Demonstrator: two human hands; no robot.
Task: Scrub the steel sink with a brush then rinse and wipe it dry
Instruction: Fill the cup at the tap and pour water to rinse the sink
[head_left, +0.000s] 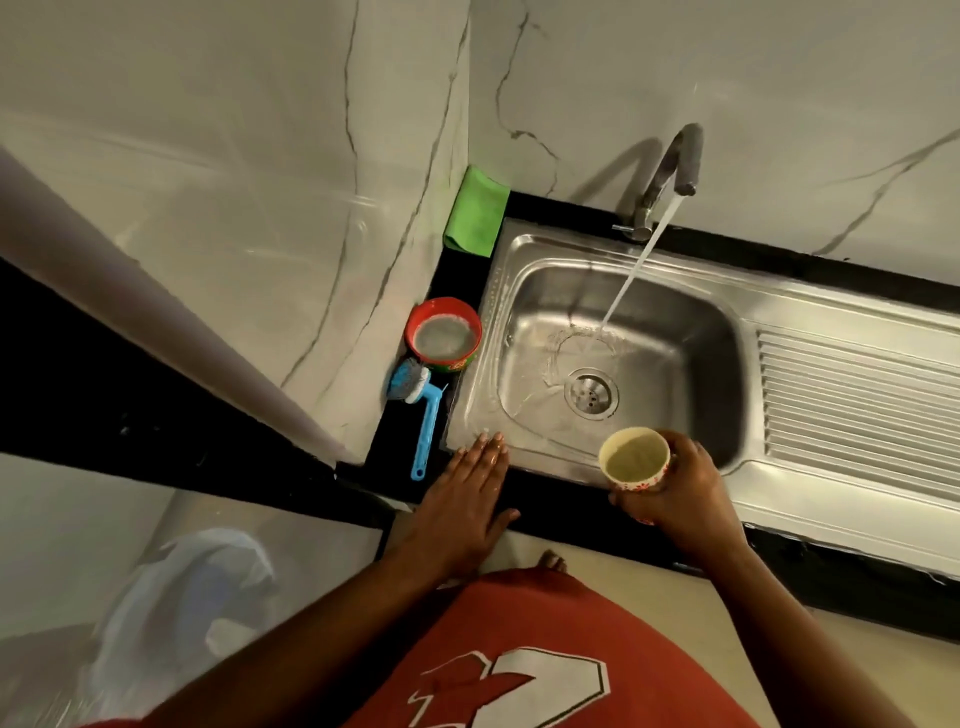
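The blue plastic long-handled scrub brush (422, 415) lies on the black surface (550, 512) at 9 o'clock of the rectangular steel sink (779, 306), light, stiff and probably wet (grip mid-handle). The left hand (460, 512) rests flat; the right hand's (680, 493) fingers (626, 506) hold a cream cup (634, 457).

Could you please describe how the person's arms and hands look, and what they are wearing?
Both arms are bare up to the frame edge: no sleeves, gloves, watch or rings show. The left hand looks wet and shiny on its back. The right hand shows no markings. The person wears a red shirt with a white print outlined in black.
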